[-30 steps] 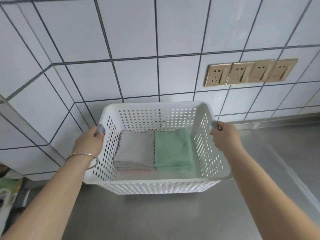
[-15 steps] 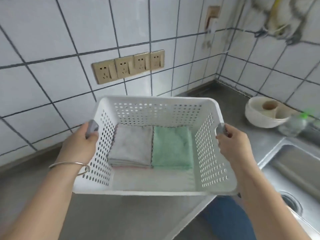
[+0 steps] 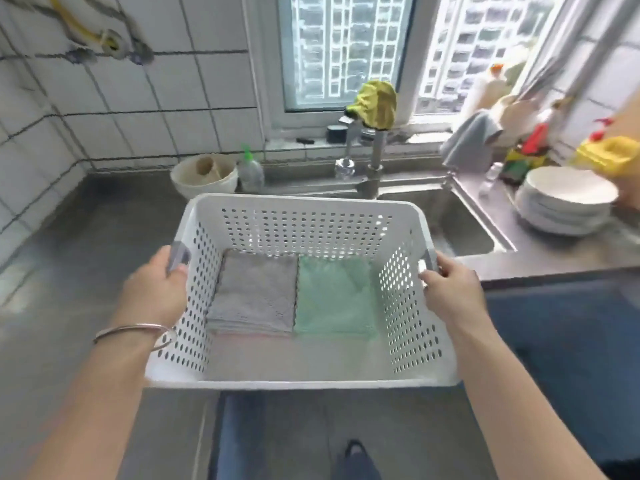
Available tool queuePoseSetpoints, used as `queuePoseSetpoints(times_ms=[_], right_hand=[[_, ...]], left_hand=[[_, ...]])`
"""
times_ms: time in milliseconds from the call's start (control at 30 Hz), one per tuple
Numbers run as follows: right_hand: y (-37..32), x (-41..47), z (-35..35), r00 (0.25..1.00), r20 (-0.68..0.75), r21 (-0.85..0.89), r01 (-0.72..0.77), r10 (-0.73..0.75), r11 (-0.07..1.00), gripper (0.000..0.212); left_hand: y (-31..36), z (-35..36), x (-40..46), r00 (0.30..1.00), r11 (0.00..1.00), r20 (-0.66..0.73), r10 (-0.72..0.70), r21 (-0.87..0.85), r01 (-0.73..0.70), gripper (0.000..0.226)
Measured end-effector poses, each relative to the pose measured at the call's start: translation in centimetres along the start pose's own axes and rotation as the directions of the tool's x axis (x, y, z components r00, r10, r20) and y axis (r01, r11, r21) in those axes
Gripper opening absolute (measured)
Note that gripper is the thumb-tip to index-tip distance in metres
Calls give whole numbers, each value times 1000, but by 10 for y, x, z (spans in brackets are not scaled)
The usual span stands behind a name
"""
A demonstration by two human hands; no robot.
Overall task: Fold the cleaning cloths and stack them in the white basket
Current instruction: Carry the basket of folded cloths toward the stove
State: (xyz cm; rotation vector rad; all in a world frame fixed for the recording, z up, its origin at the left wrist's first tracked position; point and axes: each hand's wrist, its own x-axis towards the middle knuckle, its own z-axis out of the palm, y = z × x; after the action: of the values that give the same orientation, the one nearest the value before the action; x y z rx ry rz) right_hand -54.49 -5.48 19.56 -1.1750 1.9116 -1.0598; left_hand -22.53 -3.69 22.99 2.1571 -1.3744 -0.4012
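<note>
The white perforated basket [image 3: 304, 375] hangs in the air in front of me, over the counter's corner edge. My left hand [image 3: 154, 292] grips its grey left handle and my right hand [image 3: 450, 292] grips the right handle. Inside, against the far wall, lie two folded stacks side by side: grey cloths [image 3: 256, 296] on the left with a pink one showing underneath, and green cloths [image 3: 334, 299] on the right. The near half of the basket floor is bare.
A steel counter [image 3: 86, 237] runs left; a sink [image 3: 460, 226] with a tap [image 3: 375, 157] lies behind the basket. A white bowl [image 3: 204, 174] and a soap bottle [image 3: 250, 171] stand at the back. Stacked plates [image 3: 564, 202], bottles and a grey rag [image 3: 471, 140] crowd the right.
I have turned to the right with the basket in both hands, from the tiled wall with sockets to the sink and window. The basket has come off the counter and nearer to me.
</note>
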Motion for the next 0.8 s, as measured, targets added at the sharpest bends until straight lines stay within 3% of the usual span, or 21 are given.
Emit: queuePoseSetpoints(times_ms=[167, 300, 567, 800], right_hand=[[75, -1, -103, 951, -245, 58, -182, 191, 982, 21], [128, 4, -172, 862, -395, 125, -291, 317, 948, 22], [215, 47, -321, 720, -552, 196, -378, 421, 905, 23], [261, 98, -459, 606, -662, 243, -382, 440, 892, 22]], left_hand=[[92, 86, -14, 954, 980, 229, 196, -1, -201, 28], [169, 157, -33, 872, 930, 351, 341, 8, -367, 22], [343, 295, -86, 715, 804, 446, 538, -18, -594, 28], [477, 394, -141, 617, 758, 504, 604, -122, -641, 31]])
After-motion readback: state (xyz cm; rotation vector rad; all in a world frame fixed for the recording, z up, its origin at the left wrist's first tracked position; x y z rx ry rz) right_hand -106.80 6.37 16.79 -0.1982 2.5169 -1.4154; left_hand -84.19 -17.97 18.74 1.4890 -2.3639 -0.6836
